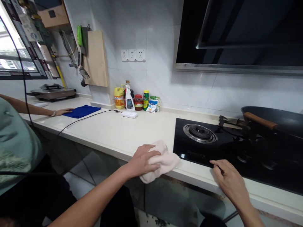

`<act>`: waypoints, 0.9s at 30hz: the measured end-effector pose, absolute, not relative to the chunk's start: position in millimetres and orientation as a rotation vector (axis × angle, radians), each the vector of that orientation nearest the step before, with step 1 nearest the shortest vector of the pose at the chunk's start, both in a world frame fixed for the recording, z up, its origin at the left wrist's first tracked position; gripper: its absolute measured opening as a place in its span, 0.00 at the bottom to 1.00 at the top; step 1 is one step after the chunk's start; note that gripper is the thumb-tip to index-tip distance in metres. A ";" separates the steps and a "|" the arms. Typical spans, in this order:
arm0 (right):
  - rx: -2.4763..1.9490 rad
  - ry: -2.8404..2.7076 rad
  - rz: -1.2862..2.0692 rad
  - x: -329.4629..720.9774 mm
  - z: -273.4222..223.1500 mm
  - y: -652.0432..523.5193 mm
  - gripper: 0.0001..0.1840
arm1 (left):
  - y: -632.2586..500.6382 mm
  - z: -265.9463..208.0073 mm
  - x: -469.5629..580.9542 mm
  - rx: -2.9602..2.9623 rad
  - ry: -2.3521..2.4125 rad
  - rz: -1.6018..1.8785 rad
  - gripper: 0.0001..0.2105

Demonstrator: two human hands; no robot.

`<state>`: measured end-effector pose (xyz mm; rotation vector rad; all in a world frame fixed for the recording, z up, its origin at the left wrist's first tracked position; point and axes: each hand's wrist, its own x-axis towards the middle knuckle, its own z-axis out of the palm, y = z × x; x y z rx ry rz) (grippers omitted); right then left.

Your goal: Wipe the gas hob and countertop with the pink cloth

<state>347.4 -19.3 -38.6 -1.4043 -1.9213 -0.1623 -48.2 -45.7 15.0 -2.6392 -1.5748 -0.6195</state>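
Observation:
My left hand (145, 160) presses a pale pink cloth (163, 157) onto the front edge of the white countertop (132, 132). Its fingers wrap over the cloth, part of which hangs below the edge. Just right of the cloth begins the black glass cooktop (210, 154), with a round burner (200, 133) toward its back left. My right hand (228, 178) is at the cooktop's front edge, fingers curled in and nothing visible in them.
A dark wok (284, 121) with a wooden handle sits at the right. Against the wall stand a spray bottle (129, 99), a yellow jug (119, 98), jars and packets. At left, another person's hand (62, 112) rests by a blue cloth (81, 111). A black cable (87, 118) crosses the counter.

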 end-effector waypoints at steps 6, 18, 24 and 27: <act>-1.414 -1.919 -0.193 345.4 -36.5 -21.1 0.17 | -57.7 -0.2 -134.7 -2.354 -1.748 -0.463 0.39; -1.405 -1.935 -0.225 343.9 -36.0 -22.1 0.16 | -64.6 7.0 -284.6 -1.774 -2.064 -0.203 0.26; -1.438 -1.900 -0.247 341.8 -33.4 -23.7 0.16 | -60.6 5.2 -261.7 -1.820 -2.022 -0.198 0.28; -1.425 -1.920 -0.235 340.4 -33.1 -23.6 0.16 | -60.6 2.3 -241.1 -1.868 -1.951 -0.177 0.30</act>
